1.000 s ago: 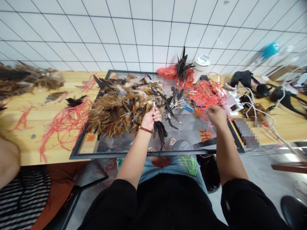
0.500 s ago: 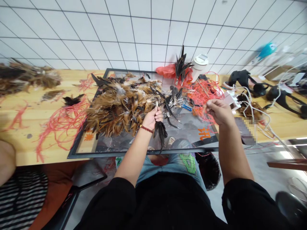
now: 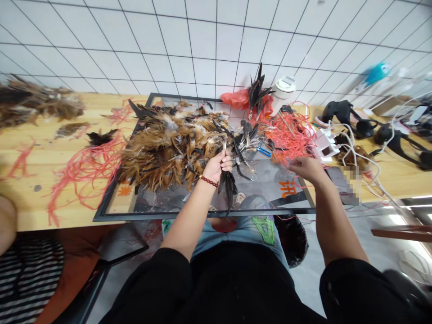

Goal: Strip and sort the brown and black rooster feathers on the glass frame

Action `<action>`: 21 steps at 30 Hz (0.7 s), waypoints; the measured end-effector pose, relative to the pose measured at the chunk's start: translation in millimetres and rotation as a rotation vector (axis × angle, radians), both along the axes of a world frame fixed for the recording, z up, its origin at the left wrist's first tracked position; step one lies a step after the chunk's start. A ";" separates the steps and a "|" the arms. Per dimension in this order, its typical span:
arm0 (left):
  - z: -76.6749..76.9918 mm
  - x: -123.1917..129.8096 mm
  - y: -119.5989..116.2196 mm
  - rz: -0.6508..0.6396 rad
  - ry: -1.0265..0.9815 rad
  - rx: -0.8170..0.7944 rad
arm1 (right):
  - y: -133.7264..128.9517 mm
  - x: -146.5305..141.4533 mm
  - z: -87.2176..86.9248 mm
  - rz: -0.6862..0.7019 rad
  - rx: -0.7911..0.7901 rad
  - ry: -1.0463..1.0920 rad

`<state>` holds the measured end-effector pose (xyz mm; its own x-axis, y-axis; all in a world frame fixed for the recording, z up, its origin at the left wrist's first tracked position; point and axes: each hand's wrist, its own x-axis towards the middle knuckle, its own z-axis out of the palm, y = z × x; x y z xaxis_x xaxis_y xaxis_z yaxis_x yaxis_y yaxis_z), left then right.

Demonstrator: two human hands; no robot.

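My left hand (image 3: 219,167), with a beaded bracelet at the wrist, is closed around a small bunch of dark feathers (image 3: 228,186). Their pale quills point up past my thumb, and the dark tips hang below my fist. Beside it spreads a big heap of brown feathers (image 3: 168,150). My right hand (image 3: 306,169) is closed in a pinch at the near edge of the tangled red plastic string (image 3: 292,132). What its fingertips hold is too small to tell. Blue-handled snips (image 3: 263,151) lie between the hands, near some loose black feathers (image 3: 249,131).
A black-framed glass panel (image 3: 209,217) lies under the heap. Behind are a red plastic bag (image 3: 232,99) and a white lidded cup (image 3: 283,92). White chargers and cables (image 3: 326,145) lie right. More red string (image 3: 91,162) is left, near a seated person's arm (image 3: 6,222).
My right hand has come down toward the red string, its fingers now pointing left. My left hand keeps its hold on the dark feathers. The view has shifted slightly.
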<state>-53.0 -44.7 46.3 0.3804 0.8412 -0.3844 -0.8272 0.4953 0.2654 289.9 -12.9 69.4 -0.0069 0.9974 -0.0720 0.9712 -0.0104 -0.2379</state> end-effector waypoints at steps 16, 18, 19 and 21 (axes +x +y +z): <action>-3.5 1.3 0.6 -0.002 -0.004 -0.006 | -13.4 12.2 66.1 -0.207 0.343 0.802; -3.8 0.8 1.0 -0.006 -0.004 0.002 | -11.6 7.5 58.6 -0.103 0.201 0.629; -3.9 0.3 1.1 -0.005 -0.006 -0.001 | -10.5 4.8 51.5 -0.050 0.108 0.501; -3.9 -0.5 1.2 -0.002 -0.014 -0.013 | -9.1 -1.9 33.7 0.043 -0.043 0.248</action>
